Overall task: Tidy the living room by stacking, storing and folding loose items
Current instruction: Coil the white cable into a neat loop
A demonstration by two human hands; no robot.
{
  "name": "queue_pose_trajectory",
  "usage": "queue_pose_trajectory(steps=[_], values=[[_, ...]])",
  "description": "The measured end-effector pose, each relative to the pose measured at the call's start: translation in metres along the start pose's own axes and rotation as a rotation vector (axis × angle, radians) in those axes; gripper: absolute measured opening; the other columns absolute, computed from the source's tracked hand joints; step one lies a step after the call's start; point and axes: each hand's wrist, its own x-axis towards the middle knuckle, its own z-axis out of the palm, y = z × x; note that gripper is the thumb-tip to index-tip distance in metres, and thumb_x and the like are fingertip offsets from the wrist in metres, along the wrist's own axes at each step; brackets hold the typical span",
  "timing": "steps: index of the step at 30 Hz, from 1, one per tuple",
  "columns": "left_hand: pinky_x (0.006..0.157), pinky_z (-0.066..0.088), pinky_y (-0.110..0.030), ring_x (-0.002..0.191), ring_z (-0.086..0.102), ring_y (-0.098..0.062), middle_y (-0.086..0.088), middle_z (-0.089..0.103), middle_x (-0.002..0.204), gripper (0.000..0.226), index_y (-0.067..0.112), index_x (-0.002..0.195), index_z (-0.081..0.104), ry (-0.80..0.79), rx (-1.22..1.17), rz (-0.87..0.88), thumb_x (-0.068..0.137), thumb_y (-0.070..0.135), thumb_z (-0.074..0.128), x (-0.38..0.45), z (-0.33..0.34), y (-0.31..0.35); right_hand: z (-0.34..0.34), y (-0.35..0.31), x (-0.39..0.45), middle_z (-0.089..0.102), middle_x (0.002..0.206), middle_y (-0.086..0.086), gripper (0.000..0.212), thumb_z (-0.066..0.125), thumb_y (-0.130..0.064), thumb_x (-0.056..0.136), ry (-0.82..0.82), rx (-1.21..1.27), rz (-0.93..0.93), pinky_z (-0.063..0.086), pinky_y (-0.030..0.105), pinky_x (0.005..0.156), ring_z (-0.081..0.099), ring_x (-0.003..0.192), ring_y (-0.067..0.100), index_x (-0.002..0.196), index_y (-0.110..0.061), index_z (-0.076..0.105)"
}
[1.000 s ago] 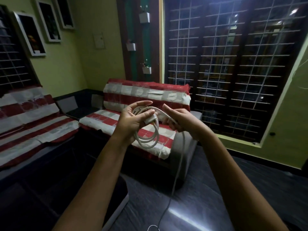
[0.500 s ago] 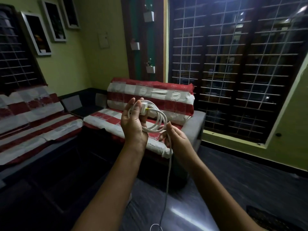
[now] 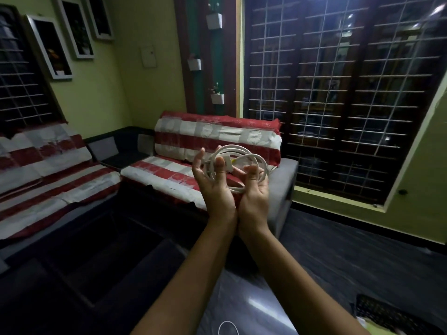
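White cable [image 3: 244, 153] lies coiled just above both palms. The left hand [image 3: 212, 189] has its fingers up through the loops and a thumb seemingly on the plug, while the right hand [image 3: 254, 192] curls round the coil's outer strands. A likely tail [image 3: 227, 326] shows well below the wrists. It is best to pin the loops and wind it in evenly.

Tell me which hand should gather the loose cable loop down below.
Probably the right hand: the left hand grips the coil, thumb on its plug, while the right only cups it.
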Motion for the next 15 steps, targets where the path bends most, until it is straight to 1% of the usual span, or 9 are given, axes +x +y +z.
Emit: queue_pose_trajectory(steps=[2,4,5,7,9,11,12,13,15], values=[[0.094,0.050,-0.029,0.118,0.058,-0.015,-0.003,0.057,0.131,0.038,0.034,0.125,0.049,-0.087,0.030,-0.069,0.090,0.031,0.060,-0.003,-0.005,-0.002,-0.004,-0.003,0.004,0.069,0.101,0.018,0.030,0.038,-0.031,0.101,0.043,-0.070,-0.086,0.057,0.031,0.065,0.071,0.085,0.026,0.117,-0.010,0.051],[0.089,0.053,-0.033,0.110,0.064,-0.019,-0.007,0.064,0.122,0.038,0.025,0.120,0.056,-0.159,0.076,-0.170,0.083,0.032,0.065,-0.004,-0.014,0.001,-0.010,-0.014,0.014,0.069,0.079,0.010,0.031,0.039,-0.030,0.102,0.037,-0.217,-0.148,0.055,0.031,0.054,0.069,0.065,0.021,0.113,-0.004,0.051],[0.084,0.054,-0.031,0.103,0.066,-0.020,-0.009,0.065,0.119,0.038,0.021,0.117,0.057,-0.191,0.097,-0.225,0.082,0.030,0.067,-0.002,-0.020,0.006,-0.016,-0.021,0.021,0.067,0.069,0.004,0.028,0.039,-0.028,0.102,0.001,-0.298,-0.149,0.053,0.029,0.049,0.067,0.056,0.018,0.109,-0.004,0.052],[0.077,0.055,-0.030,0.095,0.069,-0.021,-0.013,0.066,0.114,0.037,0.018,0.116,0.054,-0.325,0.161,-0.332,0.083,0.019,0.070,0.009,-0.031,0.019,-0.024,-0.037,0.034,0.064,0.060,-0.001,0.017,0.041,-0.022,0.102,-0.135,-0.453,-0.091,0.051,0.025,0.046,0.062,0.049,0.014,0.101,-0.011,0.054],[0.075,0.056,-0.031,0.095,0.069,-0.024,-0.014,0.066,0.112,0.047,0.017,0.120,0.051,-0.555,0.300,-0.428,0.079,0.017,0.075,0.021,-0.035,0.034,-0.027,-0.045,0.044,0.063,0.063,0.000,0.015,0.042,-0.019,0.101,-0.285,-0.643,-0.052,0.051,0.026,0.047,0.061,0.051,0.014,0.096,-0.016,0.056],[0.076,0.056,-0.030,0.095,0.070,-0.024,-0.011,0.068,0.107,0.051,0.017,0.120,0.054,-0.717,0.504,-0.436,0.075,0.017,0.079,0.029,-0.030,0.043,-0.024,-0.045,0.051,0.066,0.078,0.008,0.014,0.046,-0.021,0.100,-0.362,-0.863,-0.093,0.053,0.033,0.056,0.064,0.063,0.019,0.094,-0.017,0.059],[0.077,0.056,-0.031,0.095,0.070,-0.024,-0.010,0.070,0.105,0.046,0.016,0.117,0.057,-0.750,0.572,-0.411,0.076,0.015,0.078,0.033,-0.027,0.045,-0.023,-0.044,0.054,0.066,0.081,0.009,0.013,0.048,-0.022,0.099,-0.369,-0.924,-0.111,0.053,0.034,0.060,0.063,0.066,0.021,0.092,-0.019,0.059],[0.078,0.055,-0.033,0.092,0.069,-0.026,-0.011,0.070,0.102,0.040,0.013,0.114,0.059,-0.768,0.610,-0.385,0.077,0.014,0.076,0.036,-0.025,0.047,-0.021,-0.044,0.056,0.064,0.079,0.006,0.014,0.049,-0.023,0.099,-0.371,-0.948,-0.111,0.052,0.032,0.060,0.061,0.064,0.018,0.089,-0.022,0.058],[0.075,0.052,-0.038,0.083,0.066,-0.028,-0.012,0.069,0.093,0.032,0.009,0.107,0.061,-0.800,0.600,-0.385,0.078,0.015,0.073,0.044,-0.026,0.050,-0.022,-0.048,0.060,0.060,0.073,0.001,0.017,0.048,-0.021,0.099,-0.393,-0.977,-0.104,0.050,0.031,0.055,0.056,0.057,0.012,0.085,-0.026,0.055]])
